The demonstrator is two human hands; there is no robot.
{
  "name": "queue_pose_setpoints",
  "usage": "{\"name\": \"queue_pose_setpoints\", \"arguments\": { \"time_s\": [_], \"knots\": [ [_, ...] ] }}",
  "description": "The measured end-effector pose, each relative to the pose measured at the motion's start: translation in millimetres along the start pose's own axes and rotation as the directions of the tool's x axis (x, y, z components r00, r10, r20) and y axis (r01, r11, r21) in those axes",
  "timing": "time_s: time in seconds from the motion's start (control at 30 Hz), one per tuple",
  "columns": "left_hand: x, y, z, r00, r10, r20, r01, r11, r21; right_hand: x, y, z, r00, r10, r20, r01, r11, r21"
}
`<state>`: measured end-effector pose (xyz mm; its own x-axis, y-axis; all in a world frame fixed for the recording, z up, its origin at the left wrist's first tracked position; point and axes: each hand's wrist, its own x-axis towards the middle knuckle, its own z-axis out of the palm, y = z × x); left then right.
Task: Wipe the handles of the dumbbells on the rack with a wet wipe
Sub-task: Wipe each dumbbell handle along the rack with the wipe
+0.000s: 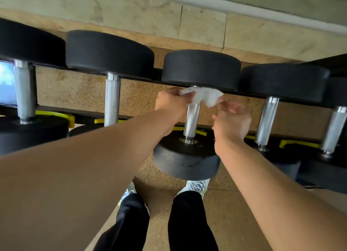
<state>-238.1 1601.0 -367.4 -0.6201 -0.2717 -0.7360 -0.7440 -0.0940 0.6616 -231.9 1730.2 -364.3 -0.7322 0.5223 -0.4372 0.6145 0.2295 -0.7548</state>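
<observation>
The wet wipe [203, 97] is being pinched by both grips, left hand [171, 102] and right hand [231, 119], around the dumbbell handle [191, 121], and is best being drawn taut.

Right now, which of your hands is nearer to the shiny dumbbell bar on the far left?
Left. The left hand is nearer the far-left handle, pinching the wet wipe; the right hand is farther right.

- Round black rubber dumbbells [195, 107] side by side across black metal rack [139, 77].
- Crumpled white wet wipe [203, 96] on the middle knurled steel handle [192, 119], left hand [171, 102] left, right hand [231, 119] right.
</observation>
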Motion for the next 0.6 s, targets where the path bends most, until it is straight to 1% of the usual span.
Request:
{"name": "queue_pose_setpoints", "arguments": {
  "time_s": [0.03, 0.07, 0.13, 0.2, 0.27, 0.3, 0.4, 0.53, 0.6],
  "knots": [
    [2.1, 0.6, 3.3, 0.999, -0.020, -0.027, 0.019, 0.999, -0.037, -4.9, 3.7, 0.8, 0.999, -0.052, 0.001, 0.052, 0.998, -0.024],
    [3.7, 0.9, 5.6, 0.999, -0.032, -0.039, 0.030, 0.998, -0.062, -10.9, 5.5, 1.1, 0.993, -0.113, 0.043, 0.115, 0.991, -0.063],
    [6.4, 0.8, 7.7, 0.998, -0.031, -0.059, 0.025, 0.994, -0.107, -21.8, 8.4, 6.5, 0.963, -0.211, 0.171, 0.235, 0.962, -0.136],
    [5.9, 2.0, 6.5, 0.995, -0.026, -0.095, 0.014, 0.992, -0.127, -24.4, 9.2, 18.8, 0.935, -0.239, 0.263, 0.295, 0.934, -0.201],
    [4.5, 1.5, 3.9, 0.985, -0.031, -0.171, 0.012, 0.994, -0.107, -18.1, 5.1, 32.9, 0.923, -0.234, 0.306, 0.316, 0.914, -0.255],
    [4.7, -0.6, 2.1, 0.975, -0.030, -0.222, 0.012, 0.997, -0.080, -13.1, -1.2, 38.7, 0.933, -0.203, 0.296, 0.281, 0.926, -0.251],
    [0.1, -13.3, -3.8, 0.944, -0.033, -0.328, 0.047, 0.998, 0.035, 2.0, -17.9, 50.5, 0.971, -0.032, 0.238, 0.083, 0.975, -0.207],
    [-25.8, -43.2, 0.0, 0.941, -0.018, -0.337, 0.083, 0.980, 0.179, 10.5, -24.6, 52.0, 0.952, 0.124, 0.279, -0.076, 0.981, -0.177],
    [-37.5, -53.2, 5.7, 0.945, 0.027, -0.325, 0.058, 0.967, 0.249, 13.1, -25.5, 46.6, 0.940, 0.149, 0.306, -0.100, 0.980, -0.170]
  ]
}}
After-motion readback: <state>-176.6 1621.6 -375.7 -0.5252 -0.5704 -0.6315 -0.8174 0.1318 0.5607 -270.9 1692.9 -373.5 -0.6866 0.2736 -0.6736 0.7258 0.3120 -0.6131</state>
